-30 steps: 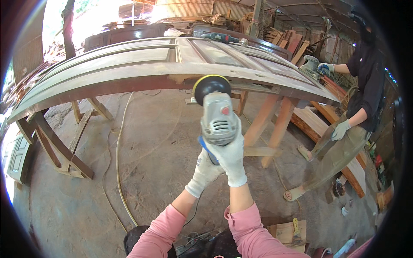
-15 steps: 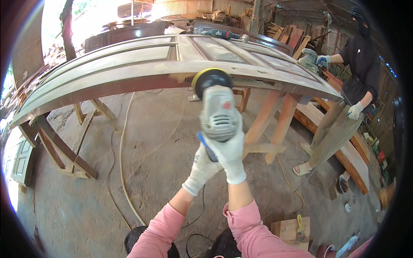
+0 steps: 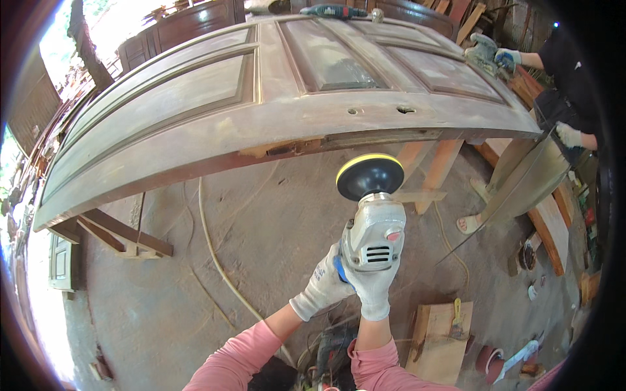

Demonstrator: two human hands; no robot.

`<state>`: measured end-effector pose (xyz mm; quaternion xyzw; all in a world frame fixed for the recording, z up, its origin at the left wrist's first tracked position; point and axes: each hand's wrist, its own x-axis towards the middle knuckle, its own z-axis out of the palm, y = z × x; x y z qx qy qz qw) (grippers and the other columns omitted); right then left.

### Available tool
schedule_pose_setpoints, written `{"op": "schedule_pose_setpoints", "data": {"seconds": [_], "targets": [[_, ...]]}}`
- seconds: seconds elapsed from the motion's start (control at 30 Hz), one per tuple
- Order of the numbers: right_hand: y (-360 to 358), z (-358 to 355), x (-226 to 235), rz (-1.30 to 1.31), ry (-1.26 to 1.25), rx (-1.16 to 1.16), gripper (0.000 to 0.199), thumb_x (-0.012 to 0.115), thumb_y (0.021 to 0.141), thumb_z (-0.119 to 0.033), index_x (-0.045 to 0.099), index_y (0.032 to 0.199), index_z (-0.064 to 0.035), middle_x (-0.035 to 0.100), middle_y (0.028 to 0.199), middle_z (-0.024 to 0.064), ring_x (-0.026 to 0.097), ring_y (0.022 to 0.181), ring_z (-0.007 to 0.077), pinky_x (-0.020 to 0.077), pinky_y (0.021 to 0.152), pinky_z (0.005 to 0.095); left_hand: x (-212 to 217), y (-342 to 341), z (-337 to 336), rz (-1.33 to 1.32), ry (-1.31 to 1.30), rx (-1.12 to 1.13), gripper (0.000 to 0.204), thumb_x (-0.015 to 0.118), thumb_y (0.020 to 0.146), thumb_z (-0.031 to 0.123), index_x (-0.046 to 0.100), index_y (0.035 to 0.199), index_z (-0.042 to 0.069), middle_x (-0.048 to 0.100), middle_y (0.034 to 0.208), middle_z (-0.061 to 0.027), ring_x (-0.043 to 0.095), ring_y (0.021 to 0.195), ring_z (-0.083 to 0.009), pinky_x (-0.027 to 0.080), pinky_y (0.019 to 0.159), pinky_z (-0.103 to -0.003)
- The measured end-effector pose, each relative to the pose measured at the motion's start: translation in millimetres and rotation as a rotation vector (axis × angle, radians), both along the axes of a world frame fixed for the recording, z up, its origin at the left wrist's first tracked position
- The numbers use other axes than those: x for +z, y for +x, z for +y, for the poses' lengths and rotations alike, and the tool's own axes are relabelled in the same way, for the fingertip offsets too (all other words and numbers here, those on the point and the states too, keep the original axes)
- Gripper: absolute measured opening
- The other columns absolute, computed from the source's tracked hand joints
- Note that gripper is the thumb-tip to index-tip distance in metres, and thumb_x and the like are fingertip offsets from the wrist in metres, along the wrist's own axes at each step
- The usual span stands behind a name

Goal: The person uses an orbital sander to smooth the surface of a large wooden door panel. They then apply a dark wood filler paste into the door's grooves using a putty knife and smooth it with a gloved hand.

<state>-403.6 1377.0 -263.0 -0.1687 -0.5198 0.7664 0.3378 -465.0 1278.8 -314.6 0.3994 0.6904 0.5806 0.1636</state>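
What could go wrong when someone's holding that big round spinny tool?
The disc could snag on the rough, dark notch in the panelled door's edge and jerk the handheld sander in the left hand and right hand. I can't tell whether it's spinning.

The pale cord or hose lies across the floor, so somebody might trip on it.

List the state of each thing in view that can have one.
Left hand: gloved, closed around sander
Right hand: gloved, closed around sander
Sander: held, pad seemingly clear of door; running unclear
Door: lying flat on trestles
Door holes: open
Dark power tool: lying at door's far edge
Yellow-handled brush: lying on board
One co-worker's hand: gloved, on grey tool
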Motion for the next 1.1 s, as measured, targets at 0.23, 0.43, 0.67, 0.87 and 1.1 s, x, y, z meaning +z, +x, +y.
{"op": "schedule_pose_setpoints", "data": {"seconds": [0.23,0.43,0.67,0.87,1.1], "targets": [[51.0,-42.4,64.4,-0.156,-0.471,0.195,0.110,0.097,0.057,-0.008,0.035,0.148,-0.0054,0.056,0.136,0.0160,0.060,0.123,0.0273,0.0526,0.103,0.0438,60.1,57.3,-63.4,-0.272,-0.100,-0.113,0.091,0.091,0.075,0.028,0.042,0.146,0.000,0.060,0.134,-0.0198,0.061,0.124,-0.0354,0.047,0.105,-0.042],[94.0,-72.8,111.3,-0.375,0.005,0.202,0.094,0.095,0.063,-0.008,0.040,0.140,-0.0003,0.061,0.129,0.0149,0.063,0.118,0.0245,0.0537,0.099,0.0387,141.6,86.1,-112.4,-0.427,-0.143,-0.176,0.091,0.090,0.075,0.030,0.044,0.147,0.000,0.058,0.135,-0.0207,0.057,0.126,-0.0355,0.044,0.108,-0.043],[134.3,-68.7,188.4,-0.139,-0.862,0.078,0.052,0.064,0.100,-0.019,0.046,0.147,-0.0096,0.061,0.135,0.0157,0.067,0.111,0.0321,0.0580,0.088,0.0451,235.6,-3.6,-131.5,0.482,-0.150,0.526,0.078,0.082,0.071,0.003,0.049,0.142,-0.001,0.056,0.139,-0.0221,0.053,0.130,-0.0411,0.041,0.112,-0.048],[144.0,-71.3,225.3,-0.354,-0.231,0.090,0.055,0.070,0.092,0.000,0.050,0.142,-0.0094,0.063,0.132,0.0160,0.069,0.106,0.0305,0.0612,0.072,0.0435,278.8,-137.0,-62.1,0.923,-0.543,0.400,0.081,0.081,0.076,0.046,0.054,0.140,0.005,0.056,0.140,-0.0134,0.049,0.134,-0.0343,0.037,0.115,-0.050],[149.6,-43.9,248.6,0.112,-0.956,0.290,0.059,0.068,0.098,-0.027,0.043,0.149,-0.0128,0.058,0.140,0.0136,0.062,0.122,0.0317,0.0567,0.094,0.0494,285.2,-151.6,-46.6,0.935,-0.640,0.298,0.070,0.078,0.076,0.052,0.063,0.131,0.013,0.061,0.131,-0.0073,0.055,0.122,-0.0295,0.043,0.101,-0.046]]}}
